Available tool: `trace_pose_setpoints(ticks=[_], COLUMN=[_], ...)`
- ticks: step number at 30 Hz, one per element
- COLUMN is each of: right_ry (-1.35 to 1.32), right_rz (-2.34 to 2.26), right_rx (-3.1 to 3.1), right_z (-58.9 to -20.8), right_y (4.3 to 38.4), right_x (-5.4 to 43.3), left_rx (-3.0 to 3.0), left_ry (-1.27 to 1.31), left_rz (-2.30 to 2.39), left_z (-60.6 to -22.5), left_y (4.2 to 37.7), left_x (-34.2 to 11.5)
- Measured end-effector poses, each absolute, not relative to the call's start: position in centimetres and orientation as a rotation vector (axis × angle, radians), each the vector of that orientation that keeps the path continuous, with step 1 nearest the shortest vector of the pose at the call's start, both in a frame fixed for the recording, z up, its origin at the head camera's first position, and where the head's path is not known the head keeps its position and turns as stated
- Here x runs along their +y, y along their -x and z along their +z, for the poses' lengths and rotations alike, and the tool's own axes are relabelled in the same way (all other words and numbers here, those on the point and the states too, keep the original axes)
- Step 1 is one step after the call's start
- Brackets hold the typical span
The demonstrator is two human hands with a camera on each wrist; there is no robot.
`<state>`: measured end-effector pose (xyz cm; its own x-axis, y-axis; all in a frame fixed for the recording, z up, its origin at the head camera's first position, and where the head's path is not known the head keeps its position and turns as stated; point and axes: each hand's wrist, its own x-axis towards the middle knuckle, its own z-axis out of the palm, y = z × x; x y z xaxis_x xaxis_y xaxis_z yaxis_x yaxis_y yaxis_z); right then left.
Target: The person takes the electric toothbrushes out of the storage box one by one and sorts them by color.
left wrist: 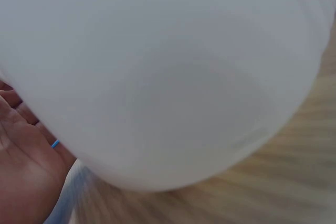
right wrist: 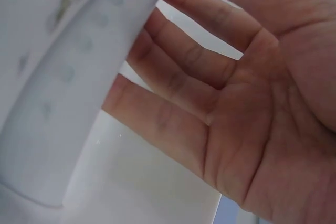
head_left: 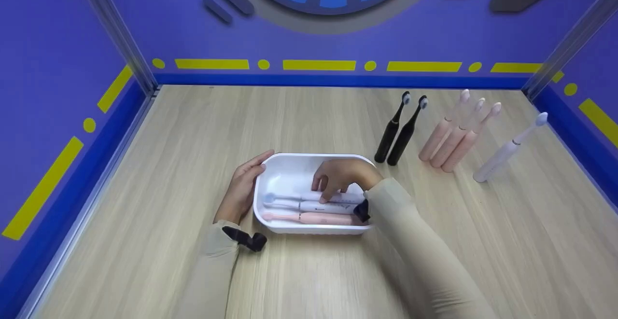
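A white plastic tray [head_left: 289, 172] holds three electric toothbrushes lying side by side. Nearest its front wall is a pink toothbrush [head_left: 323, 218]; behind that lies a white toothbrush with dark markings [head_left: 311, 206]. Farthest back of the three is another white toothbrush [head_left: 351, 197], whose handle my right hand [head_left: 345, 172] pinches between thumb and fingertips. In the right wrist view the fingers [right wrist: 168, 77] reach along the edge of a white handle. My left hand [head_left: 239, 191] holds the tray's left end, thumb at the rim and fingers along the outside.
To the right on the wooden table [head_left: 318, 280] stand two black toothbrushes [head_left: 404, 135], three pink toothbrushes [head_left: 449, 145] and one pale white-lilac toothbrush [head_left: 497, 162], all upright. Blue-purple panels [head_left: 318, 44] enclose the table at the back and sides.
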<state>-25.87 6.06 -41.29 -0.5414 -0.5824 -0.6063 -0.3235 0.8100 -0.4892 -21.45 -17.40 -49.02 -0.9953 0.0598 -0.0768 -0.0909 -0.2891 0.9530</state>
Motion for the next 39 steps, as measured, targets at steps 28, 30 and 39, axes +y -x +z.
trace_pose_setpoints(ticks=[28,30,39], right_ry=[0.727,0.745,0.818], right_rz=[-0.38,-0.374,-0.341], right_rx=[2.295,2.306,2.349], right_z=[-41.8,-41.8,-41.8], right_y=[25.2,25.1,24.6], right_x=[6.0,6.0,5.8], left_rx=[1.812,1.825,1.836], left_ry=[0.041,0.042,0.043], left_rz=[2.425,2.419,2.424], left_z=[-48.9,-48.9,-49.0], left_y=[21.4,21.4,21.5], left_x=[-17.4,-17.4,-17.4])
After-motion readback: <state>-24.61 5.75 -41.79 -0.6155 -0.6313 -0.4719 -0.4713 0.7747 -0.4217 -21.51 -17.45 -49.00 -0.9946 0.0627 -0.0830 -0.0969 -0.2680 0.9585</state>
